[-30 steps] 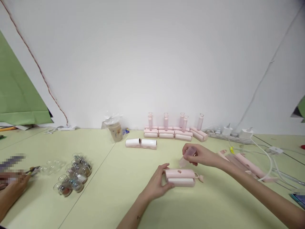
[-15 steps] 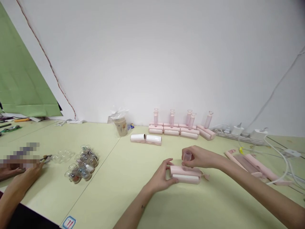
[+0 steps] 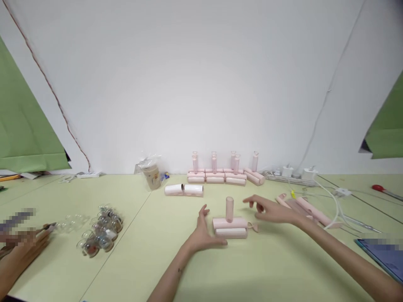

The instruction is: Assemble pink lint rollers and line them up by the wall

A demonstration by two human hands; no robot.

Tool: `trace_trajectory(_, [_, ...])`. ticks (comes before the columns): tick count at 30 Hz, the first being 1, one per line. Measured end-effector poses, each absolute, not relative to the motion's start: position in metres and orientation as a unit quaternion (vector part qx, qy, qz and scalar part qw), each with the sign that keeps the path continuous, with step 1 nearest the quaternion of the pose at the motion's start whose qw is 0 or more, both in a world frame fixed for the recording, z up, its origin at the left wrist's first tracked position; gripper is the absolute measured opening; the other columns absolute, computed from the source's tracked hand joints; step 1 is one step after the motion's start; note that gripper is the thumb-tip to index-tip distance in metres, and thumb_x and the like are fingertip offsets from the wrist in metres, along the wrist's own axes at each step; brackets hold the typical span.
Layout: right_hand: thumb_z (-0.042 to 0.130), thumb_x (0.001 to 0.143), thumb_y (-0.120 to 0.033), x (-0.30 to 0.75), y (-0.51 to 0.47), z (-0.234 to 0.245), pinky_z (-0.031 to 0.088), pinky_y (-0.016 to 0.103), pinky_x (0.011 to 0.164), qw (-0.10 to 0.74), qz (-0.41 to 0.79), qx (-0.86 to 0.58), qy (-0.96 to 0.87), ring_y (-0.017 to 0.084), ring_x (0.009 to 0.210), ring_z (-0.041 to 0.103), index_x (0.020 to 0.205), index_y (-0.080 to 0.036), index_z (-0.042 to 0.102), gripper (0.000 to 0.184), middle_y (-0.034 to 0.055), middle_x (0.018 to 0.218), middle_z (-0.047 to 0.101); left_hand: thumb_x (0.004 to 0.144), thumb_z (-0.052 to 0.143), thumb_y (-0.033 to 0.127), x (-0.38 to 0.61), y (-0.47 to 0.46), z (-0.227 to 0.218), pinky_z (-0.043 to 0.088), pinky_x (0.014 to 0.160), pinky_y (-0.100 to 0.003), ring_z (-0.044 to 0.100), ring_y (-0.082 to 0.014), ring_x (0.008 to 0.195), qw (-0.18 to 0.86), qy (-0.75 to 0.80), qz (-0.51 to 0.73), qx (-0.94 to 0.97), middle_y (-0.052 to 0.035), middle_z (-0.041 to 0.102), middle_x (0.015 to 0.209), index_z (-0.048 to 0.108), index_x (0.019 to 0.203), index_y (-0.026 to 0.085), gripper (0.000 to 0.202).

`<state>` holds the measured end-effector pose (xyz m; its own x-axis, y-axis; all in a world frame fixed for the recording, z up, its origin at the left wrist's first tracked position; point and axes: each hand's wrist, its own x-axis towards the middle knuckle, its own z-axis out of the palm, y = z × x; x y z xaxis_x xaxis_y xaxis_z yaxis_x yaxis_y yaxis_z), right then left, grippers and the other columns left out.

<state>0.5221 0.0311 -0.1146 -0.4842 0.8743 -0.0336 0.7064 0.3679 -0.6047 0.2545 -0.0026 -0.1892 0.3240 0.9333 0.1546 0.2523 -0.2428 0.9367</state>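
A pink lint roller (image 3: 230,223) with a white roll lies on the table in front of me. A translucent pink handle tube (image 3: 229,209) stands upright on its top, its upper end uncapped. A small pink piece with a loop (image 3: 253,227) sits at the roller's right end. My left hand (image 3: 203,235) is open at the roller's left end, thumb along its front corner; I cannot tell whether it touches. Off to the right of the tube, my right hand (image 3: 266,208) hovers with nothing in it, index finger stretched out and the other fingers loosely bent.
Several finished-looking pink rollers (image 3: 215,178) stand along the wall. Two white rolls (image 3: 193,191) lie before them. Loose pink parts (image 3: 315,211) and a power strip (image 3: 289,178) are right. A bagged cup (image 3: 151,176), glass domes (image 3: 105,228) and another person's hand (image 3: 28,247) are left.
My right hand has let go of the handle tube, which now stands on the roller, and moved right. My left hand has loosened from the roller. The view has turned slightly right.
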Motion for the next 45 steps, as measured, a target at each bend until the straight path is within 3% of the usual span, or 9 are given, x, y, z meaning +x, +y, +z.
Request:
trace_trajectory(3, [0.062,0.06,-0.033,0.536,0.023,-0.142,0.042,0.031,0.061,0.16,0.275,-0.506,-0.802,0.022,0.069,0.056,0.096,-0.02,0.063,0.039,0.007,0.087,0.06,0.052,0.076,0.036,0.269,0.007,-0.162,0.015,0.103,-0.042,0.013,-0.0266,0.129,0.419,0.427,0.429,0.677,-0.0143,0.017,0.137,0.002,0.131,0.024,0.109])
trace_trajectory(7, [0.059,0.064,-0.036,0.539,0.024,-0.158,0.041,0.032,0.058,0.233,0.282,-0.506,-0.781,0.021,0.062,0.055,0.073,-0.02,0.064,0.019,0.0035,0.071,0.059,0.051,0.078,0.035,0.305,0.016,-0.123,0.019,0.101,-0.04,0.026,-0.0244,0.124,0.436,0.374,0.469,0.671,-0.0103,0.031,0.132,0.016,0.128,0.026,0.1])
trace_trajectory(10, [0.058,0.067,-0.044,0.536,0.032,-0.14,0.044,0.034,0.061,0.324,0.3,-0.503,-0.743,0.022,0.066,0.057,0.07,-0.02,0.053,0.025,0.0029,0.068,0.058,0.057,0.073,0.03,0.326,0.022,-0.117,0.027,0.096,-0.034,0.044,-0.0182,0.109,0.473,0.334,0.518,0.63,-0.0075,0.05,0.113,0.025,0.124,0.022,0.083])
trace_trajectory(13, [0.056,0.072,-0.049,0.519,0.035,-0.112,0.046,0.033,0.073,0.406,0.338,-0.453,-0.718,0.022,0.085,0.059,0.082,-0.021,0.047,0.031,0.0055,0.086,0.061,0.068,0.059,0.032,0.334,0.03,-0.129,0.044,0.067,-0.027,0.055,-0.0117,0.062,0.526,0.317,0.494,0.615,0.0018,0.058,0.065,0.048,0.101,0.015,0.038])
trace_trajectory(17, [0.058,0.072,-0.048,0.477,0.032,-0.091,0.048,0.034,0.072,0.444,0.379,-0.386,-0.714,0.023,0.091,0.058,0.086,-0.021,0.048,0.032,0.008,0.097,0.061,0.073,0.051,0.033,0.335,0.041,-0.149,0.031,0.035,-0.019,0.03,-0.0052,0.029,0.566,0.325,0.454,0.606,0.0115,0.033,0.035,0.052,0.066,0.015,0.019])
trace_trajectory(24, [0.07,0.063,-0.036,0.449,0.035,-0.099,0.047,0.032,0.071,0.448,0.392,-0.364,-0.717,0.02,0.077,0.06,0.069,-0.021,0.044,0.031,0.0022,0.076,0.063,0.081,0.053,0.03,0.333,0.047,-0.159,0.029,0.034,-0.015,0.034,-0.002,0.033,0.581,0.338,0.414,0.614,0.0108,0.037,0.04,0.044,0.052,0.013,0.035])
trace_trajectory(30, [0.067,0.065,-0.029,0.447,0.031,-0.096,0.046,0.031,0.069,0.437,0.384,-0.381,-0.719,0.02,0.076,0.06,0.068,-0.022,0.043,0.025,0.0003,0.073,0.062,0.06,0.052,0.009,0.332,0.044,-0.153,0.025,0.033,-0.017,0.033,-0.0042,0.033,0.599,0.324,0.432,0.591,0.0097,0.038,0.035,0.042,0.049,0.017,0.017])
trace_trajectory(36, [0.068,0.065,-0.032,0.446,0.027,-0.101,0.046,0.03,0.067,0.437,0.374,-0.395,-0.716,0.02,0.075,0.059,0.067,-0.022,0.042,0.027,0.0004,0.072,0.061,0.053,0.048,0.01,0.332,0.044,-0.152,0.027,0.034,-0.018,0.035,-0.0045,0.034,0.62,0.311,0.434,0.575,0.0094,0.043,0.042,0.049,0.065,0.017,0.014])
trace_trajectory(45, [0.055,0.078,-0.04,0.456,0.031,-0.079,0.046,0.027,0.068,0.362,0.365,-0.343,-0.786,0.019,0.075,0.058,0.076,-0.02,0.059,0.02,0.0023,0.077,0.063,0.056,0.042,0.014,0.331,0.045,-0.156,0.028,0.035,-0.018,0.037,-0.0056,0.032,0.593,0.326,0.425,0.601,0.0065,0.039,0.033,0.041,0.041,0.017,0.016])
